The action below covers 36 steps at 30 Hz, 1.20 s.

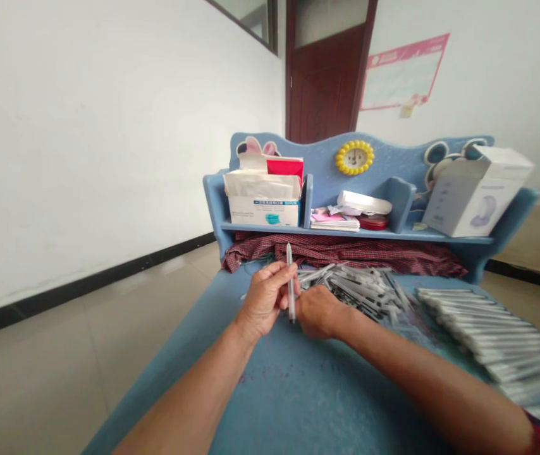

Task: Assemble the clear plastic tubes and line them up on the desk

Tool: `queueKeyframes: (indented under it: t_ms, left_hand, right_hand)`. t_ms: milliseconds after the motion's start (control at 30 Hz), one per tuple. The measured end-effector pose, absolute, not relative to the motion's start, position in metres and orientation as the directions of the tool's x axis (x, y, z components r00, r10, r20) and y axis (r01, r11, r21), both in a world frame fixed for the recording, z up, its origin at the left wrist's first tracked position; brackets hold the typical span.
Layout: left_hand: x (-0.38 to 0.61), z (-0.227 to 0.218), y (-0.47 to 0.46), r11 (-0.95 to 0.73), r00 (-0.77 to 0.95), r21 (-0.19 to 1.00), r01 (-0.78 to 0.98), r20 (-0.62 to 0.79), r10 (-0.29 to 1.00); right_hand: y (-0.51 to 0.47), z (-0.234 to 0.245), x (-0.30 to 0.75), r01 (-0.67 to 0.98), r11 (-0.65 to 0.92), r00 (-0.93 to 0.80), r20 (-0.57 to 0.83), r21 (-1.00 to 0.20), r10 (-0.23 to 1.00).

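Note:
My left hand (265, 300) and my right hand (317, 311) meet over a blue desk (293, 385). Between them stands a slim grey pen (290, 284), nearly upright. The left fingers are pinched round its middle. The right hand is curled at its lower end, fingers folded under and partly hidden. Just behind the hands lies a loose heap of pen parts (360, 284). A neat row of finished grey pens (497, 338) lies at the right of the desk.
A blue shelf (355, 232) at the desk's back carries a box of masks (263, 201), papers, a red tin and a white carton (476, 189). Checked red cloth (346, 249) lies beneath it. A yellow clock (354, 157) is on the backboard. Floor drops away left.

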<state>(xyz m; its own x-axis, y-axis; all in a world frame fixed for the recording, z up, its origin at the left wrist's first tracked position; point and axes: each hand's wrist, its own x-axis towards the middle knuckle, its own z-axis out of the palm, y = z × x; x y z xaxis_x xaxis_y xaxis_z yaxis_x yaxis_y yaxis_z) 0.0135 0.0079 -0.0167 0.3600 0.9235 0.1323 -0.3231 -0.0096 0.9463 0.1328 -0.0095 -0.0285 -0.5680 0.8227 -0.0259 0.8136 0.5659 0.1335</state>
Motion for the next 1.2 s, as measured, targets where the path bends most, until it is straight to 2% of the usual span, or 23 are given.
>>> queueKeyframes:
  t_ms: [67, 133, 200, 233, 300, 367, 467, 667, 1033, 1200]
  left_hand:
    - [0.013, -0.016, 0.008, -0.010, 0.364, 0.949, -0.314, 0.131, 0.922]
    - [0.012, -0.016, 0.008, -0.005, 0.389, 0.954, -0.301, 0.128, 0.912]
    - [0.012, -0.016, 0.008, 0.005, 0.430, 0.963, -0.269, 0.115, 0.896]
    - [0.012, -0.016, 0.008, 0.009, 0.453, 0.970, -0.243, 0.105, 0.885]
    - [0.012, -0.017, 0.008, 0.014, 0.502, 0.983, -0.180, 0.080, 0.861]
    - [0.013, -0.020, 0.007, 0.011, 0.548, 0.993, -0.117, 0.055, 0.835]
    - [0.015, -0.023, 0.006, -0.010, 0.618, 1.000, -0.014, 0.017, 0.786]
    - [0.018, -0.025, 0.002, -0.095, 0.706, 0.982, 0.164, -0.049, 0.707]
    - [0.021, -0.025, -0.001, -0.177, 0.727, 0.963, 0.203, -0.028, 0.686]
    - [0.022, -0.024, -0.002, -0.185, 0.728, 0.961, 0.205, -0.023, 0.685]
  right_hand:
    - [-0.010, -0.026, 0.145, 0.829, 0.560, -0.558, 0.072, -0.002, 0.827]
    - [-0.011, -0.027, 0.162, 0.784, 0.525, -0.498, 0.169, -0.331, 0.851]
    - [-0.012, -0.029, 0.180, 0.582, 0.410, -0.423, 0.169, -0.702, 0.890]
    - [-0.013, -0.031, 0.188, 0.449, 0.336, -0.395, 0.153, -0.828, 0.906]
    - [-0.015, -0.035, 0.201, 0.202, 0.230, -0.339, 0.153, -0.952, 0.928]
    - [-0.016, -0.039, 0.210, 0.019, 0.196, -0.293, 0.182, -0.980, 0.939]
    - [-0.015, -0.042, 0.218, -0.170, 0.169, -0.269, 0.211, -0.971, 0.940]
    - [-0.012, -0.038, 0.224, -0.398, 0.175, -0.204, 0.273, -0.901, 0.940]
    - [-0.018, -0.033, 0.217, -0.500, 0.184, -0.158, 0.298, -0.846, 0.941]
    - [-0.021, -0.034, 0.211, -0.452, 0.171, -0.213, 0.292, -0.876, 0.932]
